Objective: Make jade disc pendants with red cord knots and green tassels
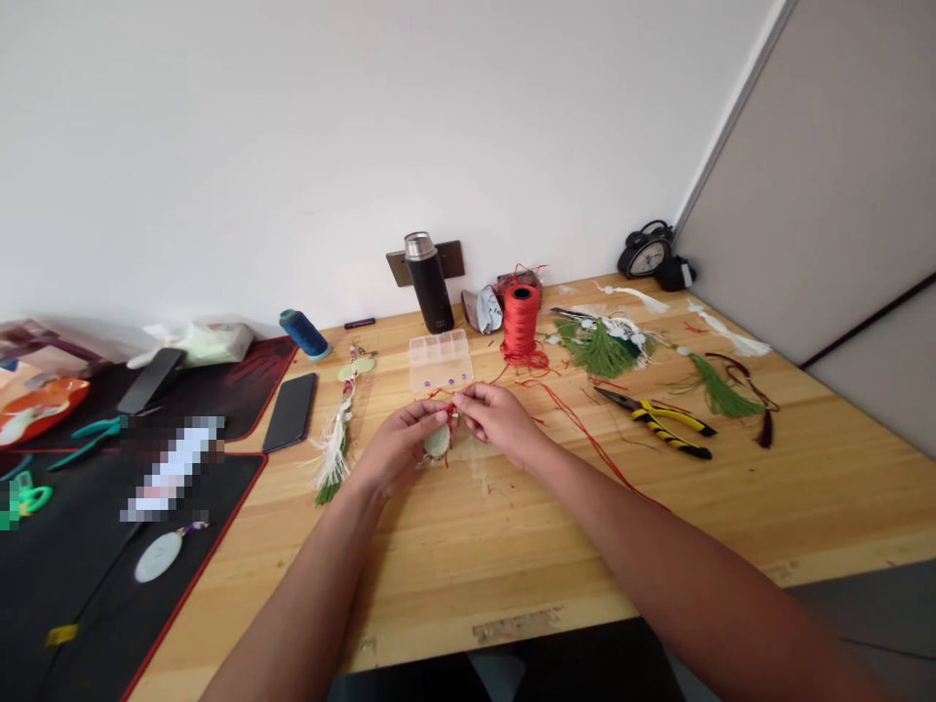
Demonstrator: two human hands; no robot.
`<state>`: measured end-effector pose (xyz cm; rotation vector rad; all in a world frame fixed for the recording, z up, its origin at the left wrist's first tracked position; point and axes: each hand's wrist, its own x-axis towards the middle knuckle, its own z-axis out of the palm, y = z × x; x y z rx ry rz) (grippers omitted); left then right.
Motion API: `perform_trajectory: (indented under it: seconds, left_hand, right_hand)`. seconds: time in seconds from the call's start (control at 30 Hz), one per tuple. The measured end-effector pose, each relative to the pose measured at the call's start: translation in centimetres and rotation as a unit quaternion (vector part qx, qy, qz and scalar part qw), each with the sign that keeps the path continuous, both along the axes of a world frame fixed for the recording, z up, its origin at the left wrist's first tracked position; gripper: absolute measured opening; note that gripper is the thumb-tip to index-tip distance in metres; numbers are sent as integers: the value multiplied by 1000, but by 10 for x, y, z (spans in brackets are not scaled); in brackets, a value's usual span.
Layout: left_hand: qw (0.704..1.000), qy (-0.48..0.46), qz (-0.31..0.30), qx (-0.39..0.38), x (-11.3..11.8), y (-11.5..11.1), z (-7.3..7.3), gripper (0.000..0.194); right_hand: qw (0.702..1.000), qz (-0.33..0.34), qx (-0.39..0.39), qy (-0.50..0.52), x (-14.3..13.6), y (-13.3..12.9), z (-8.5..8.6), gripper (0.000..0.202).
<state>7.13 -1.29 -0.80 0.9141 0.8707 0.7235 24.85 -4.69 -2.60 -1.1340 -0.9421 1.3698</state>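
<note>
My left hand (pixel 405 441) is closed on a pale green round pendant (pixel 437 442) with red cord at its top. Beside it, my right hand (pixel 497 419) pinches the red cord (pixel 451 409) between thumb and fingers. The fingertips of both hands nearly meet there, and the exact knot is too small to make out. Just beyond the hands lies a clear compartment box (pixel 439 359) with several small purple beads along its near side. Behind to the right stands a large spool of red cord (pixel 521 327), with loose strands trailing across the table.
Yellow-and-black pliers (pixel 662 419) and green tassels (pixel 604 351) lie at right. A black thermos (pixel 429 283) stands by the wall. To the left are a phone (pixel 291 411), a blue thread spool (pixel 304 334), a white tassel (pixel 334 444) and a dark mat (pixel 219 487) with another pendant (pixel 158 557).
</note>
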Motion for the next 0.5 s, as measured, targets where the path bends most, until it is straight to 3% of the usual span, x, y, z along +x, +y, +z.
perform_trajectory:
  seconds: [0.5]
  left_hand:
    - [995, 51, -44, 69, -3, 1, -3, 38]
  right_hand:
    - [1000, 4, 7, -9, 1, -1, 2, 26]
